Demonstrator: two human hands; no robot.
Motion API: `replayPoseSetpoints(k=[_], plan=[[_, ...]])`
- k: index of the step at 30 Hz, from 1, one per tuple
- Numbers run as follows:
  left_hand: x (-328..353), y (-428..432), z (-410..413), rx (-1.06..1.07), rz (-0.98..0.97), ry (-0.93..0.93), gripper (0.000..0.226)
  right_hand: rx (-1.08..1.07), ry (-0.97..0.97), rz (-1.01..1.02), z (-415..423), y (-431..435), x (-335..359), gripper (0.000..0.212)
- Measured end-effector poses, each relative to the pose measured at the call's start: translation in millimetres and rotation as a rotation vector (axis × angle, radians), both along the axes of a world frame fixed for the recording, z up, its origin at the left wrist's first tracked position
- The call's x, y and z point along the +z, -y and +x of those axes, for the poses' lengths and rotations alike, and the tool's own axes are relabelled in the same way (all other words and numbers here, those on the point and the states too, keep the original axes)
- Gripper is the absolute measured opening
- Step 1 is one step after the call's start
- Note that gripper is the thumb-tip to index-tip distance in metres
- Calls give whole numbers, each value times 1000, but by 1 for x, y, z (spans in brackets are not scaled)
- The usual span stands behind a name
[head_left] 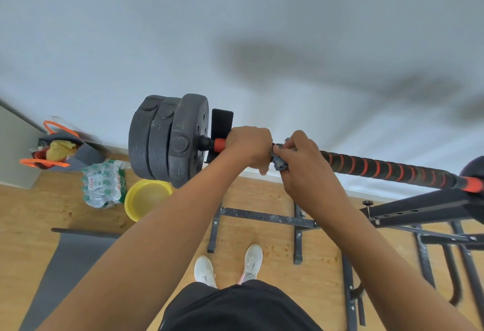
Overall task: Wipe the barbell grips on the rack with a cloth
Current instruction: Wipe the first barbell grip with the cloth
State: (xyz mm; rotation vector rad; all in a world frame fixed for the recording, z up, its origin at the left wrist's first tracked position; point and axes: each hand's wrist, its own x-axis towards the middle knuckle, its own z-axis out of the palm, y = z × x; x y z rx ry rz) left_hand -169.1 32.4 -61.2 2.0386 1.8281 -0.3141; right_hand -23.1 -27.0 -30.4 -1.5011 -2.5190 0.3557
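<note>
Barbell (387,171) racked above wooden floor (275,241), beside white wall (235,29).

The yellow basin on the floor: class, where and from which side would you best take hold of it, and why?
Grip the yellow basin by its rim, coming down from above. It sits upright with its mouth open upward, so the rim is exposed all round. The near edge, toward the shoes, looks freest: the weight plates overhang its far side and the pack of water bottles crowds its left.

My barbell (379,169) lies across the black rack (424,209) — black grip spiralled with orange, plates on the left end — a crumpled grey cloth (279,160) wrapped against it
</note>
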Motion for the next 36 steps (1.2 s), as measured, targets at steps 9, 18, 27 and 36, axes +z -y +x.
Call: replayPoseSetpoints(k=[9, 18, 27, 36], plan=[[4, 0, -1, -6, -28, 63, 50, -56, -130, 153, 3, -52, 27, 24], [5, -8, 0, -24, -162, 61, 39, -30, 116, 23, -8, -18, -1, 22], [0, -22, -1, -116, -369, 118, 28, 134, 328, 66, -2, -11, 9, 28], [-9, -22, -2, -80, -272, 124, 23, -105, -95, -160, 21, -8, 13, 24]])
